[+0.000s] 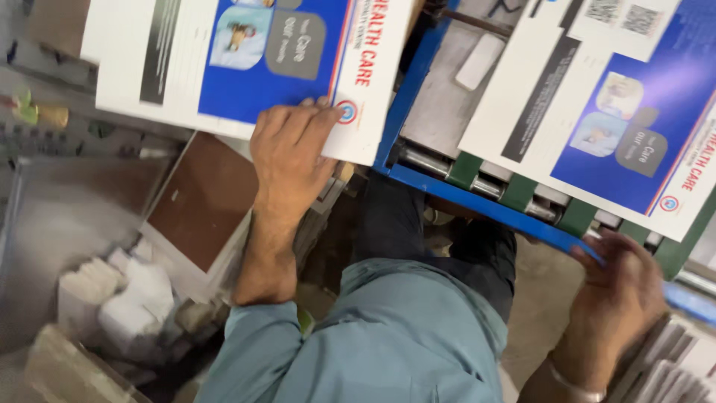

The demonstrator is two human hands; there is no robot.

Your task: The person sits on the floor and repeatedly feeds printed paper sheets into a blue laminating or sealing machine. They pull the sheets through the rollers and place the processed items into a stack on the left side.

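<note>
pressing down from above, my left hand [289,153] lies flat with its fingers [313,119] spread on the near edge of a printed sheet [246,67], white with a blue panel; the palm hangs off the edge and nothing is clamped between the fingers. beyond the fingertips this sheet tops a stack that runs out of the upper border. under the wrist and toward the forearm sits a brown board [201,201] on a pale block, and farther out on that side lie white paper bundles [127,298] and a grey metal surface [67,216].

my right hand [619,298] is curled at the blue bar [485,205] of a machine frame, fingertips touching the bar's end; blur keeps me from telling whether it grips anything. a thin bangle [574,386] circles the wrist. just past the bar, away from the hand, run a steel roller [477,183] and green blocks [522,192], and above them rests a second printed sheet [597,112] of the same pattern. beside the wrist, at the lower corner, stands a fan of stacked sheet edges [675,358]. between both arms i see my grey-blue shirt [395,336].
</note>
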